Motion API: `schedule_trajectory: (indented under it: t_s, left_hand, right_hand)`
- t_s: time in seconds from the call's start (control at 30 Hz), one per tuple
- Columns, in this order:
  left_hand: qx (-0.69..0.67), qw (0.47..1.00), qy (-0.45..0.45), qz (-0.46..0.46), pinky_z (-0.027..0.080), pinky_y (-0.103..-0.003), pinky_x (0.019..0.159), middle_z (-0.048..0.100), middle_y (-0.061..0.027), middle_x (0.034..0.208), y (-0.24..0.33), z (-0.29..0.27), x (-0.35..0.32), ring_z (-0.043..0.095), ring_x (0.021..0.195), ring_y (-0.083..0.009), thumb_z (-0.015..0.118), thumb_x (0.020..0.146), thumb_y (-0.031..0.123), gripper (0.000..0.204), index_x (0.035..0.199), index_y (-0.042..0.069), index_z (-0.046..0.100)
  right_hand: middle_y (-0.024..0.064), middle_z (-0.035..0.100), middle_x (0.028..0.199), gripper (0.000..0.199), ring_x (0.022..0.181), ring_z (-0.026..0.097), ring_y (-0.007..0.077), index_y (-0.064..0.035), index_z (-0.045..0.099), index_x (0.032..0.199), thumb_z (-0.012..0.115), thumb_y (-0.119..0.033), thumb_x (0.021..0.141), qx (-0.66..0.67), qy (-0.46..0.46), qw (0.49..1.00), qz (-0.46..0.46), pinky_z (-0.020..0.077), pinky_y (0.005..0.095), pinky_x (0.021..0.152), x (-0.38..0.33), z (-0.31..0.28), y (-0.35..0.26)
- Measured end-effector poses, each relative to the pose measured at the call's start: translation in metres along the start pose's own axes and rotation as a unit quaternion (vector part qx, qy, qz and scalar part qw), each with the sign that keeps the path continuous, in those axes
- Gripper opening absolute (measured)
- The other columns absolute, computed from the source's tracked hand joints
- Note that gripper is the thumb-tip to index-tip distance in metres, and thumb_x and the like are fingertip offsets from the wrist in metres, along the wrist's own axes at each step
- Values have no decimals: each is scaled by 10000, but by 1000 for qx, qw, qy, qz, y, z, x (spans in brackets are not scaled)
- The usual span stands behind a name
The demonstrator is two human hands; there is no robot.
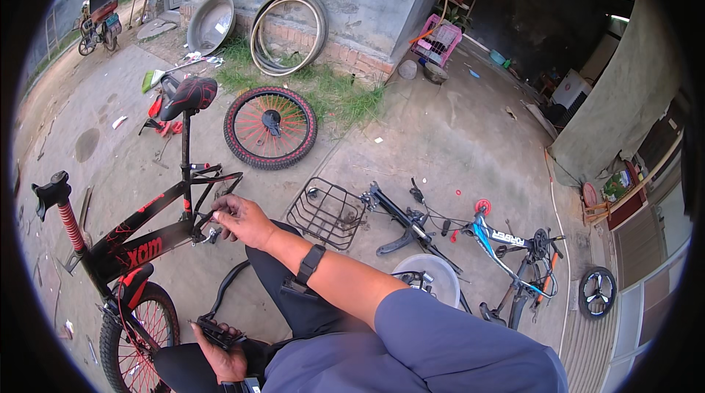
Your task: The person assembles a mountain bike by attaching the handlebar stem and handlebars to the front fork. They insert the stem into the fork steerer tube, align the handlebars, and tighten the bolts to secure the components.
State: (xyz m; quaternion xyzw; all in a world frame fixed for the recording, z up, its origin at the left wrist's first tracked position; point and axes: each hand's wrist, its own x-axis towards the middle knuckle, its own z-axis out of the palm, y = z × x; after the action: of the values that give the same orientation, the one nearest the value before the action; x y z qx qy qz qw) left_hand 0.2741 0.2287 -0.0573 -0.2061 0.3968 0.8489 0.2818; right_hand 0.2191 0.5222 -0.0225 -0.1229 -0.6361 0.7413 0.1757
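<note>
My right arm stretches forward and across to the left, right hand (242, 220) curled, fingertips pinched together. My left hand (220, 353) lies low by my lap, palm up, fingers closed in a grip.

Blue-grey short sleeve, dark trousers — black wristband (311, 262) on bare forearm.

Red lettering decal (139, 252) on the black bicycle frame (158, 235), at the yard's left edge. White-on-black lettering decal (508, 239) on the blue bicycle frame (490, 246) lying toward the right edge. No packages, signs or screens visible.
</note>
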Motion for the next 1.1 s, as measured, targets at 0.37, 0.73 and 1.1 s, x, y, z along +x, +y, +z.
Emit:
schedule_trajectory:
  t_s: [0.37, 0.73, 1.1]
  left_hand:
    - [-4, 1000, -1, -2, 471, -338, 669, 575, -57, 749, 0, -1, 0, 560, 682, -187, 598, 994, 602, 515, 1018, 88, 573]
    - [-5, 1000, -7, 0, 464, -340, 671, 576, -57, 751, -1, -3, 2, 563, 694, -189, 594, 1001, 589, 499, 1018, 90, 582]
    - [-2, 1000, -7, 2, 464, -338, 673, 575, -54, 753, 0, -1, 0, 558, 692, -183, 595, 998, 595, 504, 1016, 92, 578]
  right_hand:
    - [5, 632, 805, 213, 574, 625, 91, -35, 618, 1170, 631, -182, 1017, 3, 2, 1000, 2, 497, 266, 499, -1, 1, -2]
    - [3, 628, 803, 211, 576, 631, 90, -36, 617, 1172, 633, -178, 1018, 6, 1, 1000, 2, 500, 263, 500, -1, 1, -1]
    - [1, 634, 804, 214, 576, 631, 86, -38, 620, 1172, 634, -186, 1018, 7, 2, 1000, 3, 496, 261, 500, -1, 2, -2]
